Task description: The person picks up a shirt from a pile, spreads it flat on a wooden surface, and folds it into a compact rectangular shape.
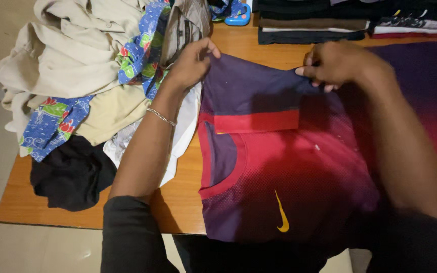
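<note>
We are looking down at our two hands working over a wooden desk [178, 202]. A red and purple sports jersey [289, 187] is lying spread on the desk in front of us, its neck opening facing left and a small yellow emblem showing near the bottom. Our left hand [190, 63] is pinching the far left corner of the jersey's folded-over part, fingers closed on the cloth. Our right hand [332, 63] is gripping the far right edge of that same fold, fingers curled shut around the fabric.

The top section of the jersey is already lying doubled over the body, with a red band marking its edge. The rest of the jersey is lying flat and unfolded, so we judge the folding as only begun.

To the left, a loose pile of clothes is sitting on the desk: a cream shirt [72, 50], a blue floral cloth [51, 124], and a black garment [72, 174] hanging over the near edge. At the far edge, a neat stack of folded dark clothes [312, 23] is resting.
</note>
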